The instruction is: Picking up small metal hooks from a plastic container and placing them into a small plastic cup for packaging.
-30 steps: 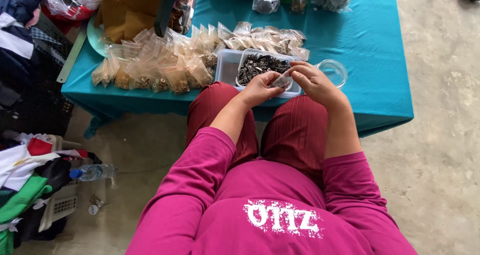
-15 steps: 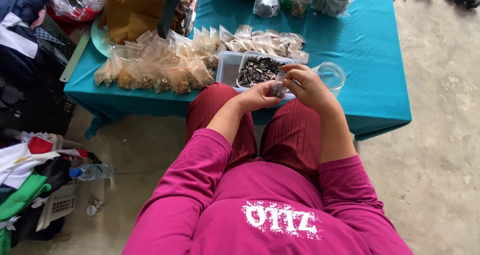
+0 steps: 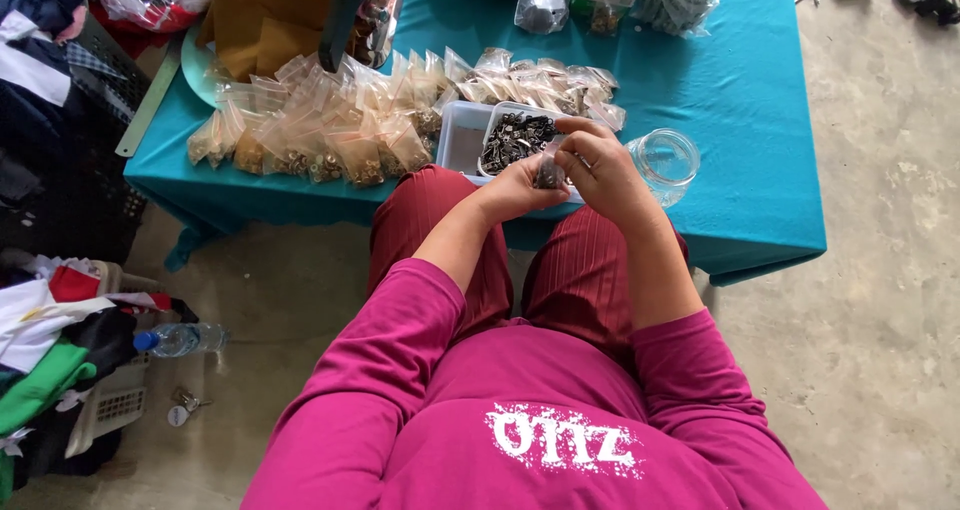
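Note:
My left hand (image 3: 517, 188) and my right hand (image 3: 597, 170) meet over the near edge of a teal-covered table (image 3: 750, 100). Together they pinch a small clear bag (image 3: 548, 173) with dark metal pieces inside. Just beyond my fingers stands a clear plastic tub (image 3: 462, 135) holding a heap of small dark metal parts (image 3: 515, 135). I sit with red trousers under the table edge.
Several small filled clear bags (image 3: 320, 130) lie in a pile left of the tub, more behind it. An empty round glass jar (image 3: 666, 157) stands right of my hands. Ochre cloth (image 3: 265, 15) sits far left. Clothes, a basket and a water bottle (image 3: 180, 339) lie on the floor at left.
Both hands have drawn slightly back from the tub toward me, still closed together on the small bag. The view has shifted a little.

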